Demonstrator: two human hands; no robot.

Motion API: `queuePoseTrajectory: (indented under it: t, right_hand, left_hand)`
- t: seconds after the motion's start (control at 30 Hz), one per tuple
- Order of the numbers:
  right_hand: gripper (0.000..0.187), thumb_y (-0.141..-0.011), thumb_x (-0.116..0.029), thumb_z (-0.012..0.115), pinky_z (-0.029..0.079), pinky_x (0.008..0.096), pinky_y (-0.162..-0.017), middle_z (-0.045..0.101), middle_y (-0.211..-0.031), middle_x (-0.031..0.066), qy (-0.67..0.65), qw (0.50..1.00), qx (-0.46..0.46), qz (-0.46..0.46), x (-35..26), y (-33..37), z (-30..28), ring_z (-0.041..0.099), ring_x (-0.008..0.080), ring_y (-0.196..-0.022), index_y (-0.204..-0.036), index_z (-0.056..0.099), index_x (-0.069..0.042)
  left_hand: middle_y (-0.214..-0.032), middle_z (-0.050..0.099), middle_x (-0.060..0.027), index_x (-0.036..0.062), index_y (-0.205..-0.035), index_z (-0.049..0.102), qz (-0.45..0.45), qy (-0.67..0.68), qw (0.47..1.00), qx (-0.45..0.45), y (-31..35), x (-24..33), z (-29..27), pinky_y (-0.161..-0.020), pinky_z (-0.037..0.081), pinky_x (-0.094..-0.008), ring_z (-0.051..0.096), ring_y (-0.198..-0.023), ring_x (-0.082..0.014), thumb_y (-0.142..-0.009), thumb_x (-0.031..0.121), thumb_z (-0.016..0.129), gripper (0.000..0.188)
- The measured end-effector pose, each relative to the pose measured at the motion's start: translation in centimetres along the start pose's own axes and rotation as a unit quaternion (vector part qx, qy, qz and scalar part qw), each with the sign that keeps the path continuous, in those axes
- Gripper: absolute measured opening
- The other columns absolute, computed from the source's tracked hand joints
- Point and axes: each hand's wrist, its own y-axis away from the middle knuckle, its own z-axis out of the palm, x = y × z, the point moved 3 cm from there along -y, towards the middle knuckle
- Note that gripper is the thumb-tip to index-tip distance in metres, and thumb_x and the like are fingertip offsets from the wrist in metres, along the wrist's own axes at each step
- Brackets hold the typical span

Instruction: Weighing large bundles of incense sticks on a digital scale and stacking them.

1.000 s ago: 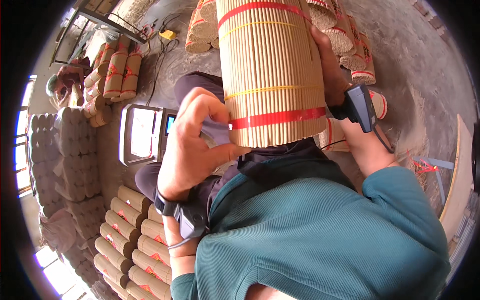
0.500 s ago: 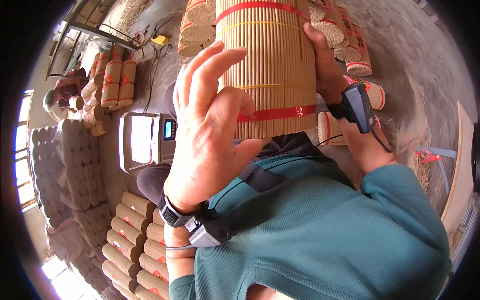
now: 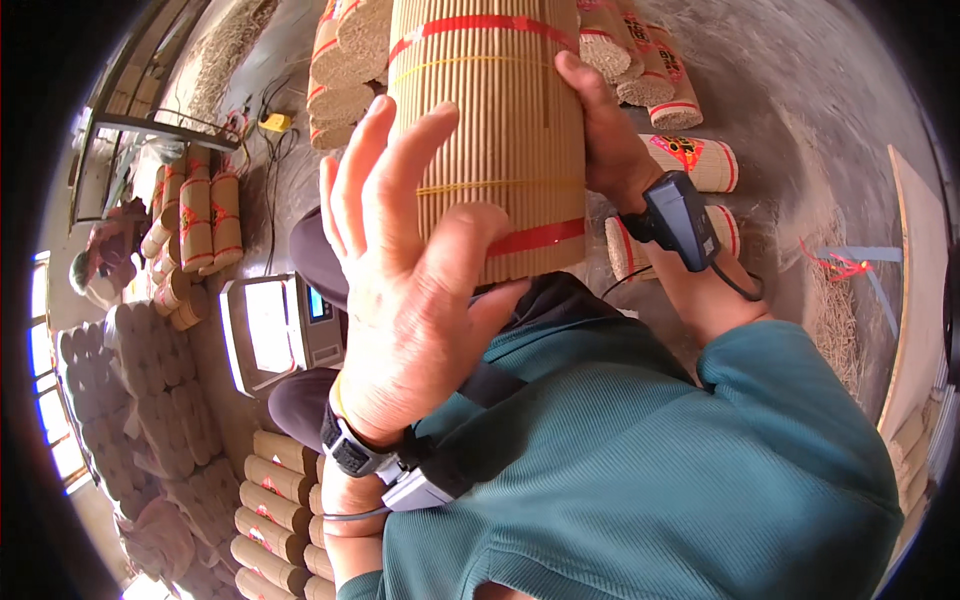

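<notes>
A thick upright bundle of thin tan sticks (image 3: 490,120) is up in front of me, near the top of the view. Two red tape bands and two thin yellow bands circle it. My right hand (image 3: 612,140) grips its right side, the thumb lying along the edge and the other fingers hidden behind. At the lower left of the bundle is my left hand (image 3: 400,270), its fingers spread and partly bent. Its index finger overlaps the lower red band and the thumb sits by the bottom rim; whether they touch I cannot tell.
A scale with a lit display (image 3: 265,330) stands left of my knee. Rows of similar bundles (image 3: 275,510) lie at lower left, more bundles (image 3: 690,160) at right. Another person (image 3: 105,260) is at far left, near wrapped stacks (image 3: 130,400). A board (image 3: 905,290) leans at right.
The bundle and both hands sit further left in the view, and the surroundings have shifted too. My left index finger has straightened slightly. My right hand keeps its grip.
</notes>
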Motion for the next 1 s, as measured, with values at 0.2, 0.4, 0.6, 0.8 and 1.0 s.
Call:
queuePoseTrajectory:
  t: [0.2,0.4,0.6,0.8,1.0]
  right_hand:
    - [0.04,-0.095,-0.037,0.05,0.049,0.0267,-0.082,0.064,-0.109,0.0024,-0.055,0.998,0.02,-0.031,-0.7,0.7,-0.3,0.062,0.0108,-0.093,-0.12,0.055,-0.007]
    - [0.037,-0.093,-0.034,0.052,0.049,0.0263,-0.082,0.064,-0.107,0.0022,-0.049,0.998,0.027,-0.033,-1.0,0.7,-1.0,0.06,0.01,-0.096,-0.116,0.058,-0.007]
    - [0.052,-0.095,-0.046,0.043,0.051,0.0303,-0.086,0.064,-0.114,0.0082,-0.013,0.999,0.038,-0.006,-1.3,0.3,-1.4,0.063,0.0149,-0.099,-0.123,0.054,-0.004]
    - [0.052,-0.095,-0.049,0.043,0.051,0.0287,-0.084,0.064,-0.112,0.0057,-0.015,0.996,0.068,-0.047,-3.4,-0.9,1.1,0.062,0.0134,-0.098,-0.122,0.055,-0.007]
    - [0.054,-0.097,-0.047,0.042,0.045,0.0304,-0.096,0.056,-0.124,0.0067,-0.171,0.97,-0.131,-0.117,-5.8,-3.1,7.8,0.053,0.0159,-0.113,-0.134,0.043,-0.008]
  left_hand:
    - [-0.14,0.041,-0.012,0.0089,-0.079,0.056,0.031,-0.067,0.997,-0.008,-1.2,1.1,0.9,-0.109,0.02,-0.0577,0.028,-0.137,-0.0385,-0.046,0.009,0.082,0.042]
    - [-0.142,0.041,-0.0081,0.0075,-0.075,0.055,0.041,-0.08,0.995,-0.045,-2.0,1.5,1.3,-0.111,0.018,-0.058,0.027,-0.138,-0.0368,-0.047,0.006,0.081,0.038]
    - [-0.144,0.037,-0.0115,0.0071,-0.088,0.057,0.049,-0.088,0.994,-0.049,-1.5,1.3,0.7,-0.111,0.021,-0.0561,0.027,-0.138,-0.0366,-0.045,0.014,0.085,0.052]
    - [-0.139,0.04,-0.0173,0.0014,-0.139,0.031,-0.152,0.317,0.9,0.259,2.4,-4.5,-2.9,-0.106,0.029,-0.0398,0.038,-0.13,-0.0274,-0.058,0.04,0.089,0.106]
    - [-0.128,0.053,-0.0136,0.0014,-0.132,0.044,-0.227,0.775,0.58,0.105,4.7,-7.4,4.8,-0.105,0.036,-0.0495,0.051,-0.118,-0.0293,-0.075,0.022,0.076,0.069]
